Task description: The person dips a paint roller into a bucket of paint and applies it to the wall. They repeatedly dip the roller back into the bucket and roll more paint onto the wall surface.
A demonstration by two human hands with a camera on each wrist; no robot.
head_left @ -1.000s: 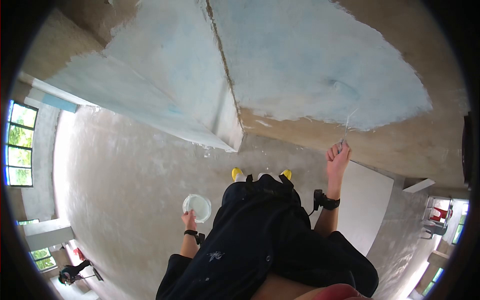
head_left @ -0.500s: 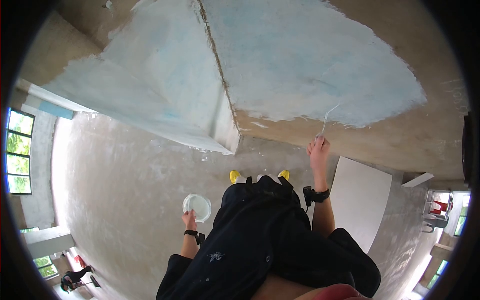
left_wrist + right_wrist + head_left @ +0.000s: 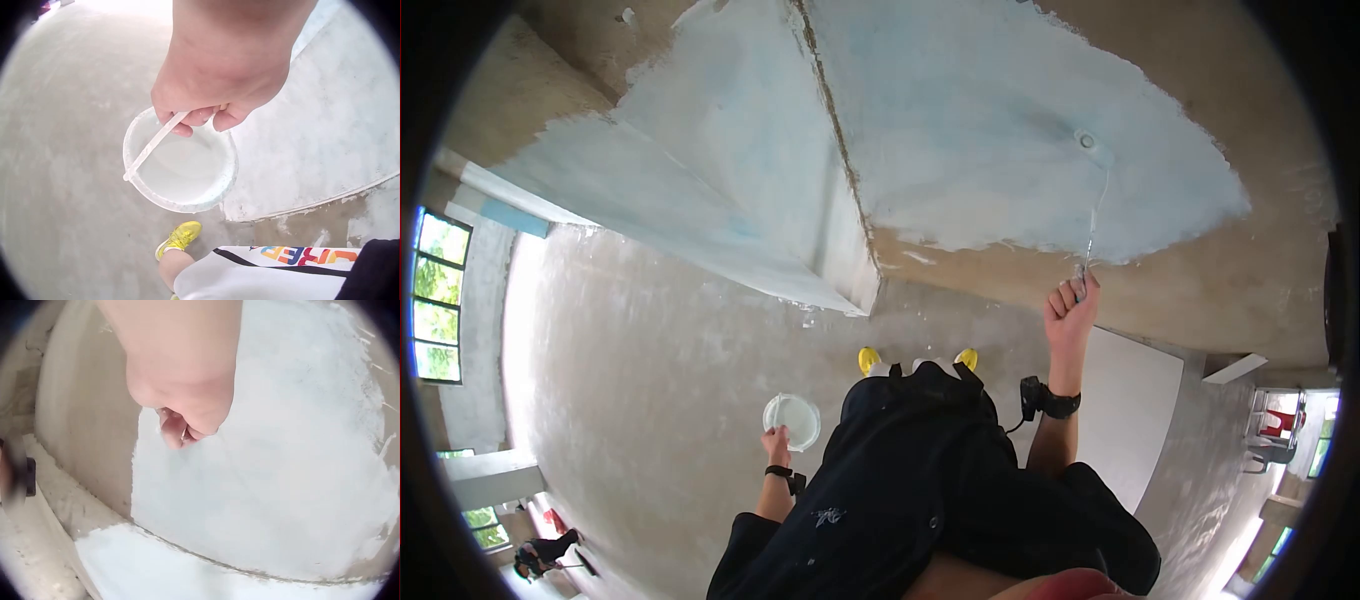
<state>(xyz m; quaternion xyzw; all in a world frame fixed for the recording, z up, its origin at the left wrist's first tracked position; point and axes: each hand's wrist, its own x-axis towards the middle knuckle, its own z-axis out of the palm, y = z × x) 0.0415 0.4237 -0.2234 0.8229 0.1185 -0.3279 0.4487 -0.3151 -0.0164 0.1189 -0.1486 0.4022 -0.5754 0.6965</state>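
My right hand (image 3: 1070,310) grips the handle of a paint roller (image 3: 1100,152) low in front of the wall. Its thin wire frame reaches up from my fist, and the roller head lies over the pale blue-white painted area (image 3: 960,130). From the right wrist view, my curled fingers (image 3: 178,431) show against this paint, with the roller itself hidden. Down at my left side, my left hand (image 3: 225,81) holds a white bucket (image 3: 181,205) by its plastic handle (image 3: 153,145). Whitish paint shows inside the bucket, which hangs over the floor.
A rough brown seam (image 3: 833,105) marks the wall corner between two painted faces. Bare brown wall (image 3: 960,262) runs beneath the paint. A pale board (image 3: 1135,400) lies on the floor at right. Another person (image 3: 545,553) is far off at lower left; a red seat (image 3: 1280,424) stands far right.
My right hand swung left, then came back right with the roller; the roller head now shows clearly higher on the painted wall. My left hand and the bucket have barely moved.
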